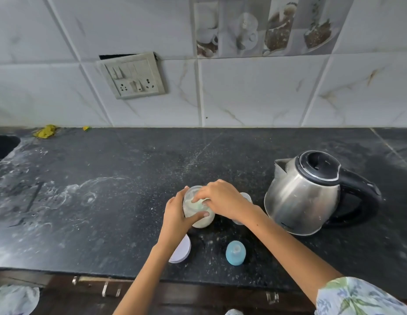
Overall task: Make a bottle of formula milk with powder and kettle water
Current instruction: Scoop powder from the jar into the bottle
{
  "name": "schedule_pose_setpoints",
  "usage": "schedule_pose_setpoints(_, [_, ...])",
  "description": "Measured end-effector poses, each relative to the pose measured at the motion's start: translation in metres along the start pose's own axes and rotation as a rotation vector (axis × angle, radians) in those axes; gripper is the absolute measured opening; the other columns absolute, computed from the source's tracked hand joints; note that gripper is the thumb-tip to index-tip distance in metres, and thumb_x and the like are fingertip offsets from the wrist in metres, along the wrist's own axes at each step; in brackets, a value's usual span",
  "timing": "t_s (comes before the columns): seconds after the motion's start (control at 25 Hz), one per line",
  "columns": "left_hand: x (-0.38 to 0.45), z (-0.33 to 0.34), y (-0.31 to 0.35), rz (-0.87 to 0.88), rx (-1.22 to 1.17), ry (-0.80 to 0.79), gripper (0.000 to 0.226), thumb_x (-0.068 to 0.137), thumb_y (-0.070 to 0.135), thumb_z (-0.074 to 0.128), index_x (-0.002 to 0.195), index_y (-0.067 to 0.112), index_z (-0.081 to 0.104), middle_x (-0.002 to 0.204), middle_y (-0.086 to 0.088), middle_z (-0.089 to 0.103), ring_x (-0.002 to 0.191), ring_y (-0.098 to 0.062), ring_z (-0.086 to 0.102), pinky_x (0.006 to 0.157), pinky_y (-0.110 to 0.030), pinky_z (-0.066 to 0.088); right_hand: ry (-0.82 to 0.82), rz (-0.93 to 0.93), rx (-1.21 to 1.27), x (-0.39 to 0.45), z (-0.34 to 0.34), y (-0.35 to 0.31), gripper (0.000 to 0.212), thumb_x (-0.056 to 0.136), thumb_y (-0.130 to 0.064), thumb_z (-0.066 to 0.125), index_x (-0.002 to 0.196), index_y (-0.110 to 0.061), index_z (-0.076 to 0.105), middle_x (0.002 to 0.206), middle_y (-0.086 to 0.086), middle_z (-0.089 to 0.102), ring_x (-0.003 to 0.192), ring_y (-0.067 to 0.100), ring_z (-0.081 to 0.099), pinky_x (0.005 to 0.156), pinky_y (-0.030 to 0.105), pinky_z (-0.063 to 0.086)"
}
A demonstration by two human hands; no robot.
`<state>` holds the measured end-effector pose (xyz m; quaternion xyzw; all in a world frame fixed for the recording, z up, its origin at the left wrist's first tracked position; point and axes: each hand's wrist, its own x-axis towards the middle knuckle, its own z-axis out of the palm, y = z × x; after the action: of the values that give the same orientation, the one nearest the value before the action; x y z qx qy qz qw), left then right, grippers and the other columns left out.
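A clear jar of pale powder (201,220) stands tilted on the black counter (129,178), near its front edge. My left hand (175,218) grips the jar's side, thumb across its front. My right hand (220,198) reaches over the jar's open mouth, its fingertips inside pinching a pale green scoop (199,203). A clear baby bottle (246,197) stands just behind my right hand, mostly hidden by it. The steel kettle (304,196) with a black lid and handle stands to the right, lid closed, spout facing left.
A blue bottle top with its teat (235,252) stands near the counter's front edge. A white round lid (182,248) lies partly under my left forearm. The counter is dusted with white powder. A sink edge (4,146) is at far left, and a socket panel (133,75) is on the wall.
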<state>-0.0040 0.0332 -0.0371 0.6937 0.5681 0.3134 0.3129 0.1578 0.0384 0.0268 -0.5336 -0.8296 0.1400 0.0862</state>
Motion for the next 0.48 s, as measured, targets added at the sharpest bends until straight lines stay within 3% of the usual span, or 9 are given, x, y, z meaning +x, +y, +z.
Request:
schedule_pose_setpoints(0.08, [-0.001, 0.001, -0.003, 0.002, -0.050, 0.018, 0.087, 0.056, 0.054, 0.081, 0.131, 0.027, 0.045, 0.116, 0.009, 0.062, 0.106, -0.017, 0.057, 0.088, -0.044, 0.049, -0.165, -0.003, -0.094, 0.003, -0.004, -0.004, 0.038, 0.093, -0.009, 0.058, 0.122, -0.032, 0.065, 0.111, 0.004, 0.069, 0.105, 0.027, 0.053, 0.089, 0.037, 0.047])
schedule_pose_setpoints(0.24, [-0.011, 0.007, 0.003, 0.053, -0.060, 0.037, 0.083, 0.056, 0.044, 0.085, 0.129, 0.030, 0.047, 0.120, 0.015, 0.060, 0.113, -0.014, 0.053, 0.094, -0.037, 0.046, -0.361, -0.022, -0.177, -0.001, -0.015, -0.005, 0.034, 0.093, -0.009, 0.055, 0.122, -0.024, 0.066, 0.106, 0.006, 0.062, 0.104, 0.029, 0.051, 0.078, 0.030, 0.035])
schedule_pose_setpoints(0.36, [-0.018, 0.008, 0.007, 0.102, -0.028, 0.038, 0.082, 0.058, 0.042, 0.085, 0.130, 0.030, 0.047, 0.130, 0.024, 0.050, 0.123, -0.013, 0.043, 0.102, -0.036, 0.037, -0.358, 0.010, -0.106, -0.007, -0.017, -0.002, 0.033, 0.091, -0.004, 0.055, 0.120, -0.015, 0.068, 0.119, 0.010, 0.064, 0.106, 0.027, 0.058, 0.080, 0.031, 0.041])
schedule_pose_setpoints(0.48, [-0.019, 0.009, 0.009, 0.141, -0.025, 0.022, 0.081, 0.061, 0.040, 0.084, 0.131, 0.023, 0.048, 0.135, 0.021, 0.047, 0.119, 0.017, 0.033, 0.108, -0.043, 0.032, -0.296, 0.045, 0.051, -0.014, -0.020, 0.008, 0.036, 0.089, 0.000, 0.050, 0.119, -0.010, 0.068, 0.122, 0.008, 0.066, 0.111, 0.022, 0.060, 0.088, 0.030, 0.047])
